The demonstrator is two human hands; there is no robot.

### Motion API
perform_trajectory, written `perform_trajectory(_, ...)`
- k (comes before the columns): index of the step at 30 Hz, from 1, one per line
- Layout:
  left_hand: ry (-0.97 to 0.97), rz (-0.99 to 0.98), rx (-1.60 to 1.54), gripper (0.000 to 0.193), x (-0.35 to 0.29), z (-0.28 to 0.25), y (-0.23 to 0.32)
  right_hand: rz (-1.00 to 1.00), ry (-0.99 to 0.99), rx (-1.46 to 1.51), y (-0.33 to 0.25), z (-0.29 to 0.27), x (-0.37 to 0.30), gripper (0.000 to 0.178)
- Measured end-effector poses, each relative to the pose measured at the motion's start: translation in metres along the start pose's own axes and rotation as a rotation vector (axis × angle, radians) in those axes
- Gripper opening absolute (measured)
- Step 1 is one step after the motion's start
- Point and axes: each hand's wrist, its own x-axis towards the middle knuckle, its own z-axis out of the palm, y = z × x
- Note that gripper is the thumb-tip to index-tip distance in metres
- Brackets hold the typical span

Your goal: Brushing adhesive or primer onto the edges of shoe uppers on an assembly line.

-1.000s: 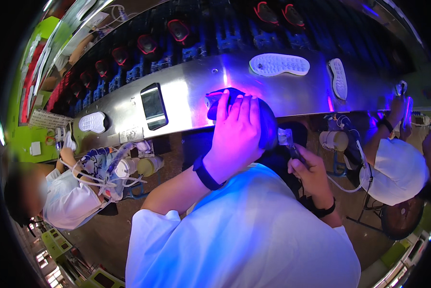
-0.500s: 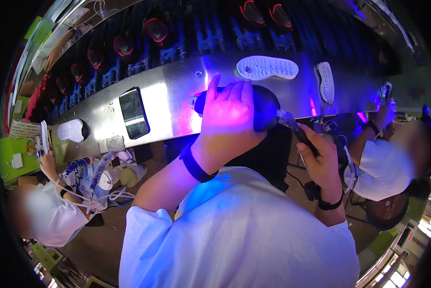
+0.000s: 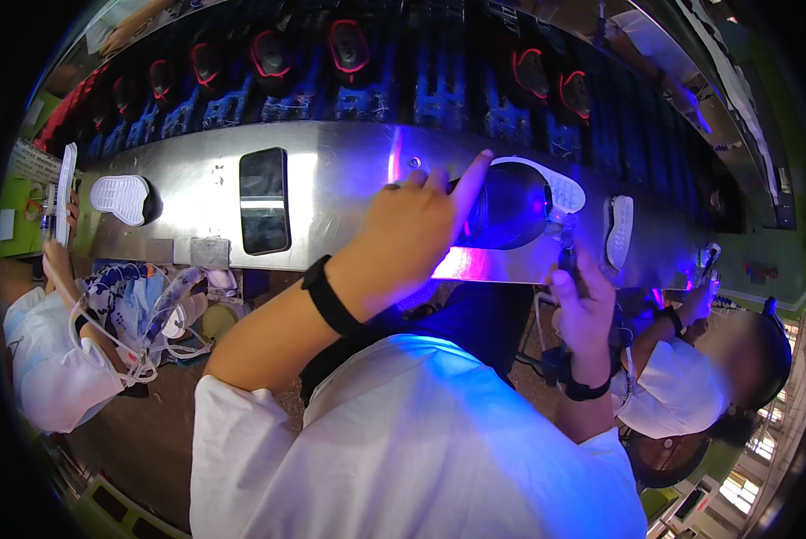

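Note:
My left hand (image 3: 412, 229) grips the left end of a dark, rounded shoe upper (image 3: 510, 208), index finger stretched along it and the other fingers curled. The upper is held over the near edge of the metal bench, lit blue and purple. My right hand (image 3: 585, 301) is closed around a dark-handled tool (image 3: 567, 259) with a clear tip, probably a brush. Its tip is at the right end of the upper; whether they touch I cannot tell. Behind the upper lies a white shoe sole (image 3: 564, 191), partly hidden by it.
A phone (image 3: 264, 202) lies on the metal bench (image 3: 331, 207). White soles stand at left (image 3: 121, 198) and right (image 3: 619, 232). Beyond runs a dark rack with several red-edged shoe uppers (image 3: 349, 47). A person (image 3: 681, 359) works on the right, another person (image 3: 57, 359) on the left.
My left hand has shifted from the top of the upper to its left end, and the upper has turned. The tool in my right hand stays at its right end. The whole view has shifted.

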Motion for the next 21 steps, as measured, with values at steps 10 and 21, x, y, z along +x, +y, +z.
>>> perform_trajectory(10, -0.018, 0.021, -0.403, 0.107, -0.037, -0.007, -0.003, 0.010, -0.124, 0.059, -0.045, -0.015, 0.022, 0.044)
perform_trajectory(21, -0.175, 0.137, -0.737, 0.108, -0.029, -0.012, 0.046, -0.145, -0.217, 0.022, -0.054, -0.051, 0.002, 0.042)
